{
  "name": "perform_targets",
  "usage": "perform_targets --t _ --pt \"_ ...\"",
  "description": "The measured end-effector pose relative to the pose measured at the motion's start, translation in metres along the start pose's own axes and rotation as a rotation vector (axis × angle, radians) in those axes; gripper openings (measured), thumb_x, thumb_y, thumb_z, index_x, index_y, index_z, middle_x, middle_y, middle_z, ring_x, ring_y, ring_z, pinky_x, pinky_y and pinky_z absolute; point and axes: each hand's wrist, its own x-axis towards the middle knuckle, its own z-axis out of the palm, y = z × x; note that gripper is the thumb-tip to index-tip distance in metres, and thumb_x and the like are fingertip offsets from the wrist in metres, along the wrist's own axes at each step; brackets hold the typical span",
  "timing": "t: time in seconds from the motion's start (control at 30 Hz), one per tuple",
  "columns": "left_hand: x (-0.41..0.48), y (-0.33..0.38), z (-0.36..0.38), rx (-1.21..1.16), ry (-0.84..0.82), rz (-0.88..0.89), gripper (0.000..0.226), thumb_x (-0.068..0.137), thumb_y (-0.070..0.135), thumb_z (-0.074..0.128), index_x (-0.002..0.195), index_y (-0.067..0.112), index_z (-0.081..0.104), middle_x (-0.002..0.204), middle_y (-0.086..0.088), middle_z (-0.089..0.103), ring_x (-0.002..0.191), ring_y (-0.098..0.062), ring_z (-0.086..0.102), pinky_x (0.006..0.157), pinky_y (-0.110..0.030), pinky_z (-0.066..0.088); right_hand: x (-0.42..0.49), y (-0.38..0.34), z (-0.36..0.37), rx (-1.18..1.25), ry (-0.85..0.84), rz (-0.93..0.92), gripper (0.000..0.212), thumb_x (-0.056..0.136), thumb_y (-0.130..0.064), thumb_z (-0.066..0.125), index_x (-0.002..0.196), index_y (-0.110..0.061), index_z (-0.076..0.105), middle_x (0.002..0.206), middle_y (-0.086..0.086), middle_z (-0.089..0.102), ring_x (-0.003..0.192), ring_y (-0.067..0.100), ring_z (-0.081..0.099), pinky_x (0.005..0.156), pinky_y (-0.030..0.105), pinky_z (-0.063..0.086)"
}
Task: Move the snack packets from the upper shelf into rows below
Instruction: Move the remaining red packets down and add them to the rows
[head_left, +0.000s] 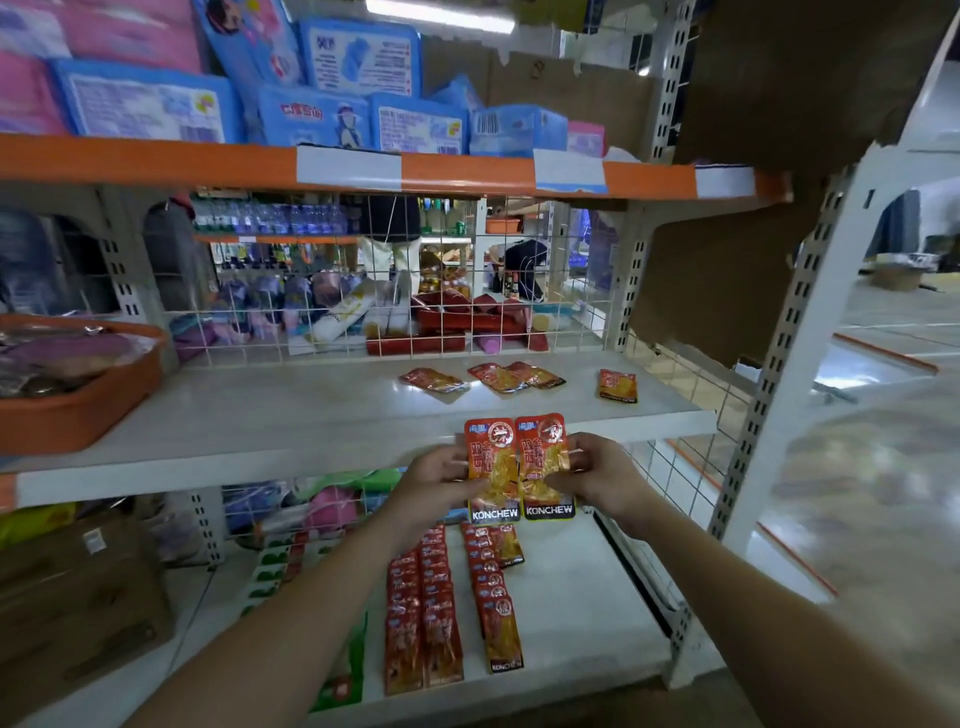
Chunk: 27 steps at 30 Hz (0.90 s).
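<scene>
Shelf-front (363, 452): hands raised, pinching 2 upright packets (519, 467)

Glossy plastic snack packets (519, 467), smooth matt white shelf board (322, 410), thin wire mesh (395, 280).

two orange snack packets (519, 467) upright, side by side, perhaps touching.

Two bare forearms, no sleeves in view, left hand (441, 480) and right hand (597, 480) both ungloved, no rings, watch or bands visible, fingers short-nailed as far as can be told
</scene>
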Motion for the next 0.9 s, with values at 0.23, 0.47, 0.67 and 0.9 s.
perform_targets --t 0.23,0.47,0.67,0.9 --pt "-0.006 -0.045 0.008 0.054 -0.055 -0.086 0.037 0.086 0.003 0.074 0.12 0.01 0.063 0.109 -0.002 0.072 0.099 -0.017 0.07 0.073 -0.022 0.057 -0.011 0.048 0.005 -0.019 -0.017 0.1 0.03 0.08 0.005 0.074 0.105 -0.008 0.064 0.099 0.016 0.073 0.086 0.029 0.074 0.075 0.047 0.062" --pt "0.007 -0.099 0.013 0.096 -0.069 -0.189 0.041 0.083 0.007 0.077 0.116 0.025 0.062 0.118 -0.004 0.068 0.106 -0.015 0.065 0.08 -0.026 0.055 -0.006 0.095 0.019 0.012 -0.026 0.187 0.028 0.082 0.008 0.071 0.105 -0.004 0.062 0.099 0.014 0.073 0.086 0.021 0.072 0.058 0.023 0.057" --pt "0.023 -0.143 0.019 0.076 -0.084 -0.262 0.042 0.083 0.008 0.078 0.108 0.031 0.055 0.104 0.015 0.059 0.095 0.003 0.055 0.078 -0.018 0.05 0.013 0.134 0.03 -0.012 -0.043 0.248 0.027 0.079 0.008 0.073 0.1 -0.005 0.063 0.094 0.007 0.074 0.082 0.015 0.073 0.061 0.022 0.055" --pt "0.054 -0.182 0.022 0.116 -0.094 -0.319 0.049 0.08 0.01 0.081 0.124 0.019 0.059 0.111 0.0 0.069 0.102 -0.012 0.066 0.076 -0.02 0.057 0.048 0.173 0.037 -0.076 -0.054 0.323 0.026 0.081 0.005 0.073 0.101 -0.006 0.062 0.089 0.009 0.074 0.069 0.009 0.073 0.053 0.016 0.053"
